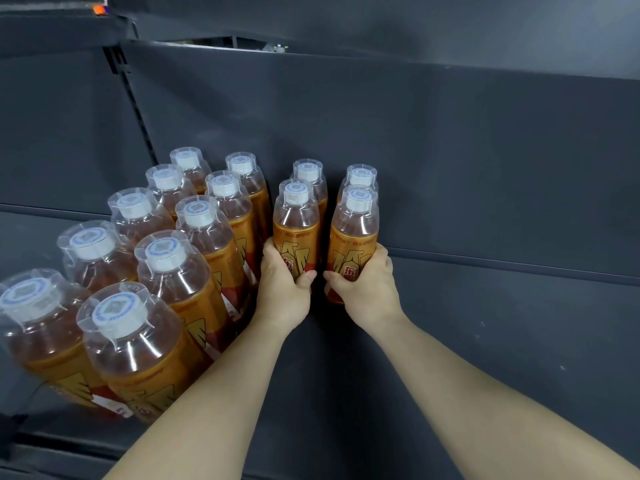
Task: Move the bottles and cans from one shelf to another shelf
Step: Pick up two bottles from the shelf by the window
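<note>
my left grip (285,289) held the left bottle (296,230), right grip (367,285) the right bottle (353,237), both upright near the shelf (485,323) back edge

Left hand (282,289) fingers go out of sight behind the left-hand bottle (296,223), only the thumb shows; same for right hand (369,289) on the right-hand bottle (355,230). Both bottles' lower bodies are mostly covered by the hands, label characters partly blocked. Just beyond the hands, rear left bottle (309,171) and rear right bottle (361,174) show little but caps. Cap print too small to read. Far left of the left hand, edge bottle (31,306) is cut by the frame. Orange thing (99,9) far up-left: can't identify.
</note>
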